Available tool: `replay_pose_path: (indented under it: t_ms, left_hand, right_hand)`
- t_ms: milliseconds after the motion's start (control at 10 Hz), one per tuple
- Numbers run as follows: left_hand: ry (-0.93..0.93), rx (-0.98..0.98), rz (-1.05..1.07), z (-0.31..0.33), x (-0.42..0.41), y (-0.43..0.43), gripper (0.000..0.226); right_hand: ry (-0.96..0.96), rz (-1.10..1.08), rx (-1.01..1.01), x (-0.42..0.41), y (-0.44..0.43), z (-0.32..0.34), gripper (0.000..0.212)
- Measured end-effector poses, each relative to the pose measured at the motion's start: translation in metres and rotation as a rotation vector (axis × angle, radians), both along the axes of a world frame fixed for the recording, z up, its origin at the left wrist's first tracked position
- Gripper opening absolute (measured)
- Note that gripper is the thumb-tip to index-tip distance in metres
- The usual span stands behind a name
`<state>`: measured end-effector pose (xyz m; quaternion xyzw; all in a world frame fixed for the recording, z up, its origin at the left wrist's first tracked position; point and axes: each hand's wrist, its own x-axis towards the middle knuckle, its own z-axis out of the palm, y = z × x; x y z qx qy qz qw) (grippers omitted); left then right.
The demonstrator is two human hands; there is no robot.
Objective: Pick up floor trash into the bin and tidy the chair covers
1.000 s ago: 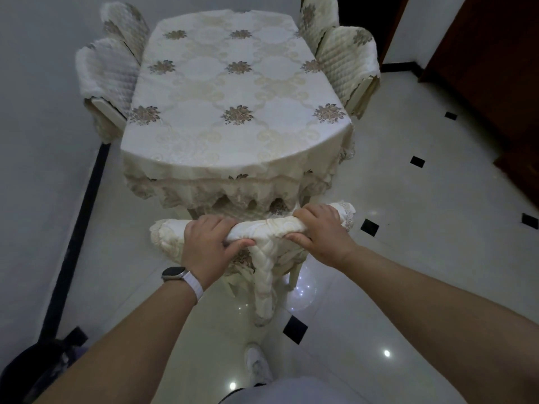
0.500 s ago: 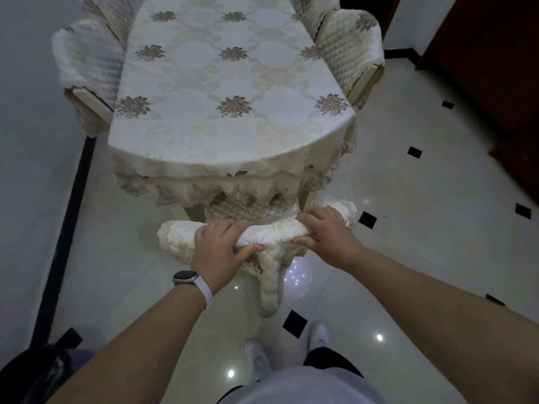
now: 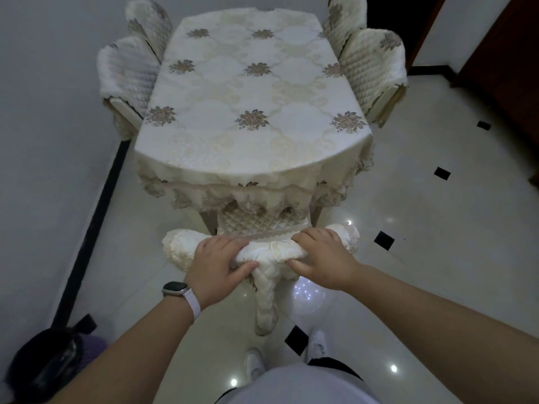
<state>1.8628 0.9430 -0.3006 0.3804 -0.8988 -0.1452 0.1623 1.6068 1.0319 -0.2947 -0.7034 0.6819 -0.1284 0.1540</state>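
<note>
Cover (image 3: 262,250) bunched on the chair's top rail — your left hand (image 3: 217,266) and right hand (image 3: 323,260) both clench it, spaced apart, likely to pull it evenly.

Person, head view. Both forearms bare to the frame edge, no sleeves visible. Left hand (image 3: 217,268) and right hand (image 3: 323,262) bare, no gloves, no rings seen. Left wrist carries a smartwatch (image 3: 174,288), dark rectangular face, pale band. Pale garment (image 3: 294,384) at lower centre. Dark trouser hem above white shoes (image 3: 316,345)
</note>
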Motion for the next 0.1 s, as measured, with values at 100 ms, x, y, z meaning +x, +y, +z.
replay_pose_path:
  t_ms: [100]
  left_hand:
    - [0.039,-0.005,0.001,0.0130,-0.0011,0.0080,0.047]
  right_hand:
    - [-0.005,0.037,-0.002,0.0064,0.0055,0.0144,0.050]
